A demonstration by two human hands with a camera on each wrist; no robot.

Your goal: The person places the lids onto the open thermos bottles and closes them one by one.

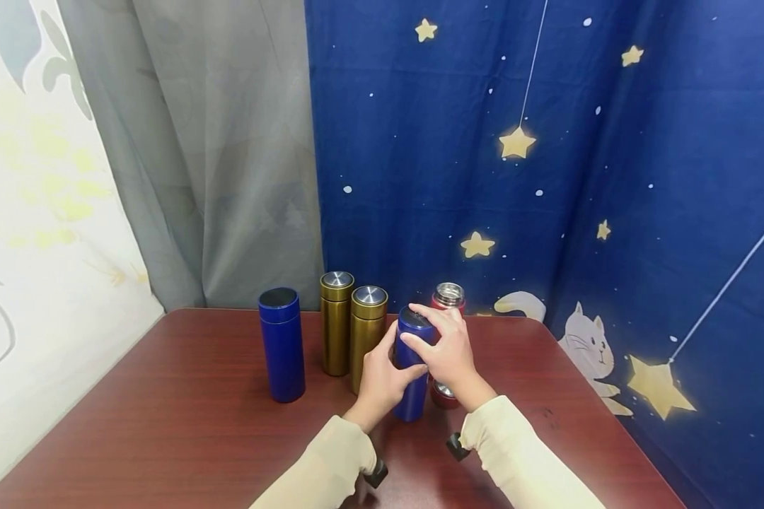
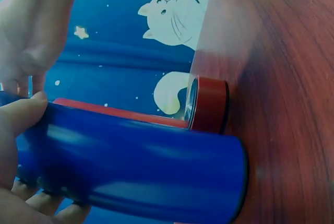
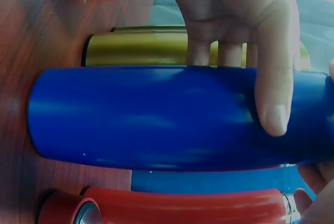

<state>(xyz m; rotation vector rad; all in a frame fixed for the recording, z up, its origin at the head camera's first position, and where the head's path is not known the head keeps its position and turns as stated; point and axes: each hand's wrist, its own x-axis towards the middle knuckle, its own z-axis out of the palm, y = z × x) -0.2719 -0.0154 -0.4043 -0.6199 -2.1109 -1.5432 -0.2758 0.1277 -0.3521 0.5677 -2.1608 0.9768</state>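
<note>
A blue thermos flask (image 1: 411, 404) with a dark-topped lid stands upright on the table. My left hand (image 1: 382, 380) grips its body, thumb on the near side and fingers behind it. On the lid at the top, the fingers and thumb of my right hand (image 1: 448, 348) hold the rim. Just behind the right hand is a red thermos flask (image 3: 182, 207) whose steel mouth is uncovered. Its red lid (image 2: 211, 104) sits on the table beside it, partly hidden by the right hand in the head view.
Two gold thermos flasks (image 1: 336, 336) with steel-topped lids stand close on the left of the held one. Farther left is a second blue thermos flask (image 1: 283, 357), lid on. The brown table (image 1: 184, 424) ends at grey and star-printed blue curtains (image 1: 420, 177).
</note>
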